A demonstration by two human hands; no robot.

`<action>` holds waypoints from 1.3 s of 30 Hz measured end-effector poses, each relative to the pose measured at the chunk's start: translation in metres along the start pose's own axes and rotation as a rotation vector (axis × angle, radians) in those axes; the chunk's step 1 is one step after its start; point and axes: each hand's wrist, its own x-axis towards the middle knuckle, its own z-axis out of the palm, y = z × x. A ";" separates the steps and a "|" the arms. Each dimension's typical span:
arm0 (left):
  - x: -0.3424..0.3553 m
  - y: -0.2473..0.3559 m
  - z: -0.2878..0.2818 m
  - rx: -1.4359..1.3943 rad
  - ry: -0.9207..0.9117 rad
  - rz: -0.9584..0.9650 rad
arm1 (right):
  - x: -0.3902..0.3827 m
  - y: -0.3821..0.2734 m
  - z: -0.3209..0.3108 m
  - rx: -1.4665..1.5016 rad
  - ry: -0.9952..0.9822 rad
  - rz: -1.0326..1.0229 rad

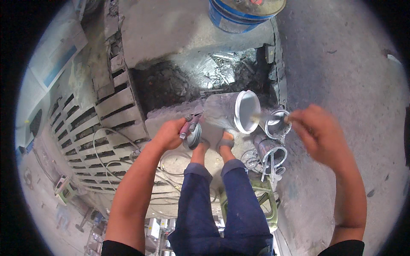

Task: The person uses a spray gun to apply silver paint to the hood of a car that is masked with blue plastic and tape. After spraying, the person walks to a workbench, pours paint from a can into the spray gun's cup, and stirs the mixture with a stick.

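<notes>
In my left hand (171,133) is a tool with reddish-pink handles (190,126); its kind is unclear. Its far end comes close to a pale grey cylindrical pot (222,110), which lies tilted with its white-rimmed mouth to the right; I cannot tell whether they touch. Closed round a thin handle, my right hand (314,132) is smeared by motion. From it a blurred brush (260,117) reaches left, its pale tip at the pot's mouth. A round grey metal piece (193,137) is just below the left hand's tool.
Two open cylinders (272,152) stand at right, long tools leaning from one. Beyond the pot is a pit (164,85) with shiny crumpled foil (218,70). A blue drum (232,21) stands farther off. Left are a slotted grate (115,104) and loose hoses (100,149). A green stool (267,198) is nearby.
</notes>
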 end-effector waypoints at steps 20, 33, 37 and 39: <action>0.000 0.016 -0.022 -0.152 -0.294 0.008 | 0.029 0.006 -0.016 0.029 0.083 -0.184; -0.010 0.021 -0.021 -0.110 -0.158 0.105 | 0.053 -0.002 0.048 -0.256 0.134 -0.662; -0.014 0.006 -0.015 -0.034 -0.047 0.090 | 0.039 -0.006 0.062 -0.218 -0.091 -0.524; -0.016 0.000 -0.014 0.012 0.002 0.082 | 0.028 -0.018 0.032 -0.142 -0.162 -0.535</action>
